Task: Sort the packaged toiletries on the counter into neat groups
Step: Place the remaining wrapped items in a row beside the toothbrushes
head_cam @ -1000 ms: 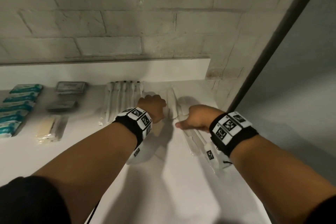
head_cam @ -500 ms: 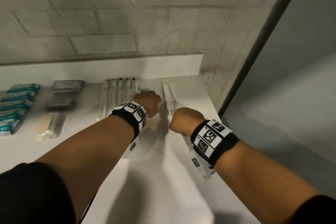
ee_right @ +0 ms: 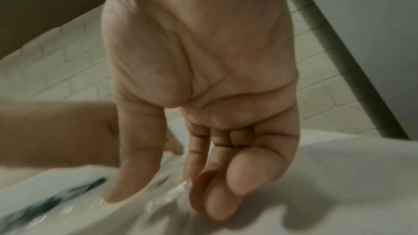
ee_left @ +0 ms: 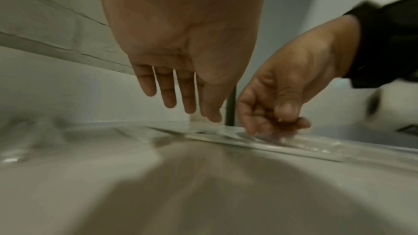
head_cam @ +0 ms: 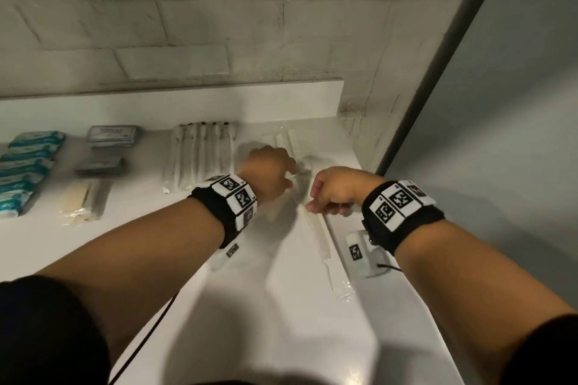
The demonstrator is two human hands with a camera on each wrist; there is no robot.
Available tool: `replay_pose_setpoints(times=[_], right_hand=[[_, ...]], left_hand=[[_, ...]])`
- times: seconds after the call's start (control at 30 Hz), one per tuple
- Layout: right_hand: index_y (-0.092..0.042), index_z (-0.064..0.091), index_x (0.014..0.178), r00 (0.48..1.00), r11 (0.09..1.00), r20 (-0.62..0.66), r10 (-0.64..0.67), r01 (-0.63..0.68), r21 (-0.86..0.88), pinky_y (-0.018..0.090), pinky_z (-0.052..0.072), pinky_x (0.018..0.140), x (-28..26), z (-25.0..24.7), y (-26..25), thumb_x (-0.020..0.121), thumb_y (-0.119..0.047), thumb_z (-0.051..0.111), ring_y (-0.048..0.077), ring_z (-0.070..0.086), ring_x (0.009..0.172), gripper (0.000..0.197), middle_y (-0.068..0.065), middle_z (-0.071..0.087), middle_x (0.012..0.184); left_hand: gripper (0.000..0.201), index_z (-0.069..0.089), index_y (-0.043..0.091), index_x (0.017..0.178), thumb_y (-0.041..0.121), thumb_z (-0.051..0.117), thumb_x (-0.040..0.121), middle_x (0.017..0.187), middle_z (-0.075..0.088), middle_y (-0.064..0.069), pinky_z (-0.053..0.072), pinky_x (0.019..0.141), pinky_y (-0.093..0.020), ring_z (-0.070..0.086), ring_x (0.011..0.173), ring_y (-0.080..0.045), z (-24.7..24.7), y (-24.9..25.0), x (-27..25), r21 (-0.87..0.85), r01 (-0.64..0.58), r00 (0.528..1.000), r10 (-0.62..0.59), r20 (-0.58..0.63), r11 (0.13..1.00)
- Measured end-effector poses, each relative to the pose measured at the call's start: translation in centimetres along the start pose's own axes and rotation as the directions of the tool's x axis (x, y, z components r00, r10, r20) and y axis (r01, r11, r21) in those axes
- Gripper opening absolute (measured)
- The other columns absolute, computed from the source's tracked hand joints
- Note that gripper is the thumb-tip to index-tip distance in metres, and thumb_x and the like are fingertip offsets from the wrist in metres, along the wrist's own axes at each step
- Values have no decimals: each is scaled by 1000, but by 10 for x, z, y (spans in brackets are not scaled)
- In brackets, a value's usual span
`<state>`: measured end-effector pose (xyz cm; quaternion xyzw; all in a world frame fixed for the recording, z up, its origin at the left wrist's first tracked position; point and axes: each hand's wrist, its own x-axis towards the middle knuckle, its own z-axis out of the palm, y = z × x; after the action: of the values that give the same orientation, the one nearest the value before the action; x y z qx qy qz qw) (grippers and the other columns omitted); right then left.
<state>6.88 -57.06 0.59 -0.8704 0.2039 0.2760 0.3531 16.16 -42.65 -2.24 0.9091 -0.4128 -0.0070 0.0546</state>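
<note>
A long white item in a clear wrapper lies lengthwise near the counter's right edge. My right hand pinches its far end between thumb and curled fingers; the right wrist view shows the crinkled wrapper under that hand. My left hand hovers just left of it, fingers straight and holding nothing, over more clear-wrapped white packs by the back ledge. In the left wrist view the right hand grips the wrapper.
A row of wrapped toothbrushes lies left of my hands, then two grey boxes, a beige pack and several teal packs. The white counter ends at a drop on the right. A brick wall stands behind.
My right hand has drawn back toward me along the right edge, and the long wrapped item now lies lengthwise under it. My left hand has stayed by the white packs.
</note>
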Motion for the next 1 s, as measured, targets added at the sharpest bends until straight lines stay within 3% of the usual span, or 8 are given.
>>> replay_pose_setpoints(times=[0.13,0.3,0.4,0.47,0.63,0.77,0.9,1.0], right_hand=[[7,65,103,1000,991,1,12,-12,-131,27,40,50,2,20,1,78,-4,72,24,53,59,28,15,61,69],[-2,65,100,991,996,-117,67,-72,-42,29,40,52,-10,-5,3,90,-5,56,18,44,49,14,9,52,63],[-11,62,105,944,1000,-330,-21,25,6,35,50,70,-24,-22,7,93,-11,55,26,61,75,14,14,62,93],[-9,59,118,909,981,-409,-86,6,-193,32,49,78,-29,-22,13,92,-23,59,28,63,98,29,10,62,115],[-14,49,130,966,892,-255,-45,-76,-445,29,47,80,-30,7,25,80,-46,67,25,58,107,62,7,55,125],[-21,40,137,961,881,-266,-70,-66,-468,34,48,90,-28,18,35,75,-38,74,28,55,112,73,8,42,131],[-25,37,143,972,873,-226,-65,-54,-484,35,46,96,-31,13,41,79,-37,72,28,52,119,74,7,39,138],[-21,49,138,975,827,-198,-103,-26,-562,34,47,95,-34,6,40,88,-30,62,27,53,117,52,8,45,136]], left_hand=[[27,70,34,102,43,52,86,107,67,5,45,90,-37,58,103,-23,-2,26,-13,126,-232,967,215,135,965],[33,67,33,107,42,46,84,109,64,6,49,88,-37,59,103,-21,11,21,-37,0,-194,958,189,216,981],[51,67,30,110,53,35,77,117,63,8,48,94,-35,59,109,-16,24,13,-53,-98,-288,928,303,218,953],[41,60,28,125,34,50,86,131,57,5,44,99,-35,50,120,-20,18,10,-60,-26,-355,905,350,242,935],[34,52,23,129,29,46,96,125,54,1,39,93,-35,47,117,-24,6,13,-62,231,-505,855,444,270,832],[38,45,15,132,24,44,96,130,49,-5,36,96,-35,46,118,-27,12,17,-63,379,-550,834,462,302,745],[42,50,25,129,23,55,87,126,49,3,31,100,-32,42,122,-22,1,19,-51,330,-518,855,477,202,789],[39,50,30,132,25,52,94,136,45,7,22,110,-34,32,135,-22,-5,26,-42,166,-443,896,429,112,881]])
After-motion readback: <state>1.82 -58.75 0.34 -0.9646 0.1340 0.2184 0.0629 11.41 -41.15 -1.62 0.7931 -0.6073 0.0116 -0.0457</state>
